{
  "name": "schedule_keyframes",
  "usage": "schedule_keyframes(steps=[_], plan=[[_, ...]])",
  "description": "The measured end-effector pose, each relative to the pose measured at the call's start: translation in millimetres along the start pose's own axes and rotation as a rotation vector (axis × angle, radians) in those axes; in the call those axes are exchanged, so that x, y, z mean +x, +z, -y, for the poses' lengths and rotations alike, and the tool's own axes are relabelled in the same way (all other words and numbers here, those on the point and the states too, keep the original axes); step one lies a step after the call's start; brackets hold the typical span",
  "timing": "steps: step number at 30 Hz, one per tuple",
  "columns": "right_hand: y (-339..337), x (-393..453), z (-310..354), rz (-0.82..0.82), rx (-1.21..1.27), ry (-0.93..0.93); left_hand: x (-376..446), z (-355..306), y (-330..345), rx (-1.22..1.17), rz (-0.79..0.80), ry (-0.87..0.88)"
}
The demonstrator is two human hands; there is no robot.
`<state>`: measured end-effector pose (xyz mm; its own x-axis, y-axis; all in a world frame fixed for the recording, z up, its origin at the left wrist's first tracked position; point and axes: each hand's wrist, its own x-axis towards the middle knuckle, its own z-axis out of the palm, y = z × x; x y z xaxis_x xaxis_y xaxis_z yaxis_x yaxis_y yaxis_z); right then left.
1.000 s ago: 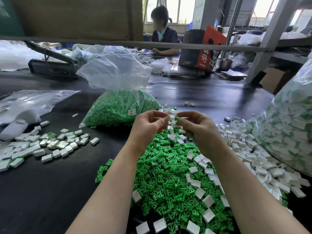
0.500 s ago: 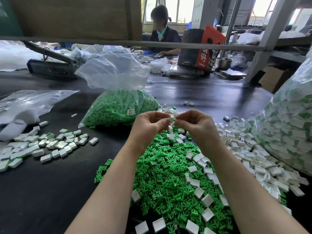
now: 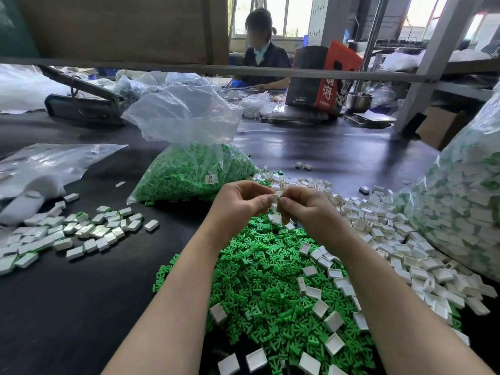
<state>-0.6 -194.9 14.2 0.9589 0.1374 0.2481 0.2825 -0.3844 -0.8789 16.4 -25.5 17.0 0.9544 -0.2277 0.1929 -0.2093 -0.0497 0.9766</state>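
hands: I see the left hand [image 3: 240,205] and right hand [image 3: 307,209] together, fingertips meeting, both pinching one white cap [image 3: 274,198]. I can't tell whether a green part sits inside it.
where: the cap is held in the air over the far end of the green pile [image 3: 270,288], mid table [image 3: 81,315].
handling: I judge it very light, stiff moulded plastic, smooth and a bit slippery. Not fragile, but small enough to pop out of a pinch.
grip: I'd take it by the two long side walls, open face toward the other hand.
cap shape: shallow rectangular shell, thin walls, hollow on one side.
green pile: small branched matte bits in a loose heap, likely to tangle.
loose caps [image 3: 384,228]: spread right of the heap.
done blocks [image 3: 73,234]: white with green, left, well apart.
bags: soft clear film. Green bag [image 3: 189,174] is far, big bag [image 3: 465,201] is right.
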Motion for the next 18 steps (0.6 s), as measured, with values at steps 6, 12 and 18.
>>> schedule_keyframes(steps=[6,12,18], plan=[[1,0,-3,0.062,0.116,-0.009,-4,-1,-1,0.215,0.201,-0.066],[1,0,-7,0.105,0.16,0.044,-5,-2,2,0.171,0.244,-0.046],[1,-1,-12,0.154,0.123,0.112,-5,1,2,0.161,0.25,-0.035]])
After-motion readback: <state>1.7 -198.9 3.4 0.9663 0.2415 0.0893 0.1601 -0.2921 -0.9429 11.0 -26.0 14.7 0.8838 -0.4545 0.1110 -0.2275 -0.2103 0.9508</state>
